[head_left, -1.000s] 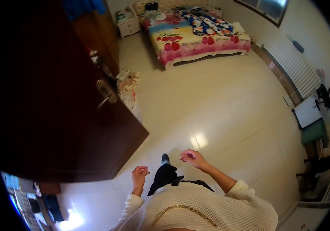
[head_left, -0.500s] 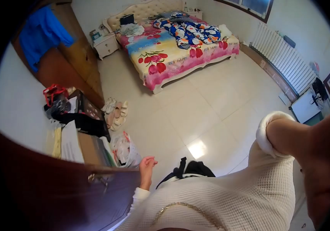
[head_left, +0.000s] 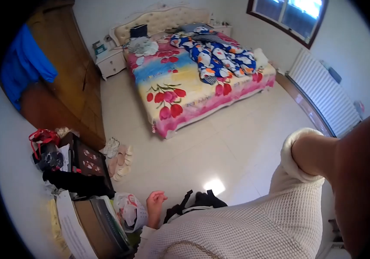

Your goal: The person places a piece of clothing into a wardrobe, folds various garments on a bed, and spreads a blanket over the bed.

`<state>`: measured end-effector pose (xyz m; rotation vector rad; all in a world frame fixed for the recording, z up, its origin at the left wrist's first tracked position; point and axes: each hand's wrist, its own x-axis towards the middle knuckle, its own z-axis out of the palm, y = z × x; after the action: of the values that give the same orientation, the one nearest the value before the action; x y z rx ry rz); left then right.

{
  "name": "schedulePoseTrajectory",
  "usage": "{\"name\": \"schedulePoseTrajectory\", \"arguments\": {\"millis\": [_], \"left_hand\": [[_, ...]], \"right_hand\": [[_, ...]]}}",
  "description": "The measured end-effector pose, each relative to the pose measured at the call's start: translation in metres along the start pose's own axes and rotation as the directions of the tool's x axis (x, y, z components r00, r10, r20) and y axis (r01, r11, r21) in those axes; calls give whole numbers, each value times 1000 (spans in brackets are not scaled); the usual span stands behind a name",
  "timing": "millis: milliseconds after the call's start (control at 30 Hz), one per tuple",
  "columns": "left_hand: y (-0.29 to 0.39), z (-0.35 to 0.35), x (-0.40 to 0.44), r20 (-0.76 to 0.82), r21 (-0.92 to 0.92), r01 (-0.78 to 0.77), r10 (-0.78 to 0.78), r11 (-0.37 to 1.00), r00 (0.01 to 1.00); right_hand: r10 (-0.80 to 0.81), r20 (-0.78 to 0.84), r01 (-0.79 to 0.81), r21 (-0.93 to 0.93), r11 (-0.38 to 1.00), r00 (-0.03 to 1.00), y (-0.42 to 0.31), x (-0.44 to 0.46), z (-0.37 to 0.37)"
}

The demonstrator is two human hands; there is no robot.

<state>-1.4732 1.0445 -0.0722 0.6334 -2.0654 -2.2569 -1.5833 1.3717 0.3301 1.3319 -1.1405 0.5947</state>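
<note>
Bare left hand (head_left: 155,203), low, fingers loosely bent; bare right forearm (head_left: 316,154), raised, close-up; cream waffle-knit sleeve (head_left: 291,166) pushed back.

A double bed (head_left: 144,86), tufted headboard (head_left: 163,22), bedside cabinet (head_left: 112,64), wooden wardrobe (head_left: 75,82) and radiator (head_left: 323,93) identify a home bedroom.

The bed (head_left: 163,23) has a flowery sheet (head_left: 161,80) on it. A messy blue blanket (head_left: 219,60) lies nearer its right edge.
</note>
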Motion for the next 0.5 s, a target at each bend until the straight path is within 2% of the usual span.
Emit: {"name": "schedulePoseTrajectory", "arguments": {"millis": [133,200,233,267,300,333,367,400,467,500], "left_hand": [[3,-8,64,-83,-2,-21,20,1000,996],[-3,-26,94,-178,41,-20,27,999,984],[6,-34,109,-224,45,-10,20,999,974],[4,-48,128,-243,39,-5,14,999,970],[0,-66,148,-276,68,-79,95,995,956],[-2,-83,165,-304,101,-145,169,984,938],[4,-98,184,-378,102,-88,121,991,918],[7,-114,204,-386,99,-85,117,991,915],[14,-148,250,-447,71,-148,164,986,879],[20,-164,273,-462,-2,-140,123,990,878]], "right_hand": [[65,-144,-56,64,996,987,68,-51,56],[225,-230,-203,118,972,947,94,-93,98],[414,-264,-380,172,909,871,103,-120,123],[643,-282,-581,278,765,712,112,-149,154],[836,-341,-756,371,539,429,115,-173,198],[962,-95,-866,420,271,255,123,-198,223],[992,86,-890,454,46,95,133,-241,251],[991,135,-882,468,-47,19,137,-282,281],[946,276,-899,349,-265,-171,140,-353,333],[927,288,-917,246,-314,-240,138,-382,358]]}}
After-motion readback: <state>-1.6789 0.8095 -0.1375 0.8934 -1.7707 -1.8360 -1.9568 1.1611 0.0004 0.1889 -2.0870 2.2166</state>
